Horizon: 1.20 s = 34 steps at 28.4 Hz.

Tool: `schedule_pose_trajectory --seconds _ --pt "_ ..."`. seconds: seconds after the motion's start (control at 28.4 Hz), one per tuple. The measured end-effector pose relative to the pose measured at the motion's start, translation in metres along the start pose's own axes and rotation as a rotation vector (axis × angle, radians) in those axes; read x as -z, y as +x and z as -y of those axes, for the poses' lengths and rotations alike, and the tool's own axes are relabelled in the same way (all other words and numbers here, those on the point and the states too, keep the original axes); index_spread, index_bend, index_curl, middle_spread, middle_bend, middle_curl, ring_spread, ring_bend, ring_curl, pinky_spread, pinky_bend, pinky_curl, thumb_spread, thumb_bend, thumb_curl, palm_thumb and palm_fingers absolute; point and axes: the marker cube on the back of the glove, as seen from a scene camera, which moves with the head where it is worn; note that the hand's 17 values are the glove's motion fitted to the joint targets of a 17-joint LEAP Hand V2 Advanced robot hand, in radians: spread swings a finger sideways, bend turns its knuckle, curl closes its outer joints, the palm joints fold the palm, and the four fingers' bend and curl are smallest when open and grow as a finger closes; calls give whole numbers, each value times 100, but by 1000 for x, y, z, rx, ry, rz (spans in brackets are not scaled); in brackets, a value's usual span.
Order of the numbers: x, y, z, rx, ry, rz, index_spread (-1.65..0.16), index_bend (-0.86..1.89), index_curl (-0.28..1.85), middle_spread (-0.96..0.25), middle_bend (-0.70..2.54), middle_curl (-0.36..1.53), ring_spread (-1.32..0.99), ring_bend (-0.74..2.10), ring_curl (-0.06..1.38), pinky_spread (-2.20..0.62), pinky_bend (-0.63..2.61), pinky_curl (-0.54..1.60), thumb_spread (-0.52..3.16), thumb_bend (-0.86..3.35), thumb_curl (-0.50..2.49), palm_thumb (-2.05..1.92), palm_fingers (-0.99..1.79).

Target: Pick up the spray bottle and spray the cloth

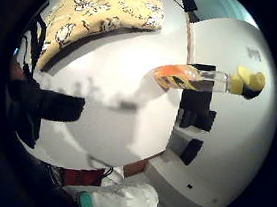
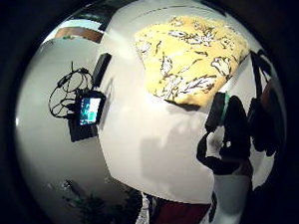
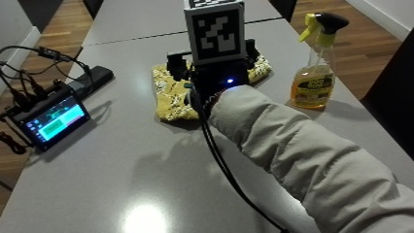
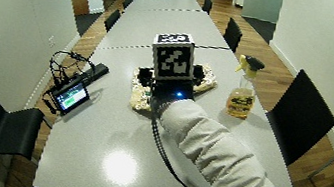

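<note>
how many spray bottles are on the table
1. A clear plastic spray bottle with amber liquid and a yellow-and-black trigger stands upright on the grey table, beside the yellow floral cloth. The sleeve could hide another.

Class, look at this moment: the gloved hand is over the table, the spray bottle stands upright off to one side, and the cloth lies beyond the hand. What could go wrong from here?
1. The spray bottle is tall and narrow and stands apart from the right hand; a sideways knock might tip it over.
2. The cloth lies between the bottle and a lit screen with cables; stray mist may reach them.
3. The bottle stands near the table's edge and could be pushed off.
</note>
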Motion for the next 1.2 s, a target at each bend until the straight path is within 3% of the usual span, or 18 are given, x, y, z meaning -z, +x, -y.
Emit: schedule_pose_trajectory --seconds 0.35,0.84,0.92,1.02,1.09,1.2 --pt "1 4 -1 -10 -6 2 -14 36 26 -5 66 26 -12 74 30 -14 69 26 79 51 23 70 137" --pt "9 1 -25 64 -42 47 -17 34 37 -6 69 37 -13 78 41 -18 74 39 106 46 33 71 118" --pt "6 18 -38 92 -9 149 -18 23 35 -5 61 36 -12 75 41 -19 74 40 108 43 34 70 98" --pt "-1 63 -75 241 121 558 -19 20 38 -4 56 37 -9 68 41 -17 67 40 108 42 36 72 81" --pt "-1 89 -95 296 212 829 -20 19 38 -3 55 37 -8 66 42 -14 62 41 106 41 37 75 77" --pt "-1 118 -101 287 318 1036 -21 19 38 -3 54 38 -7 62 40 -12 51 37 104 39 39 79 74"
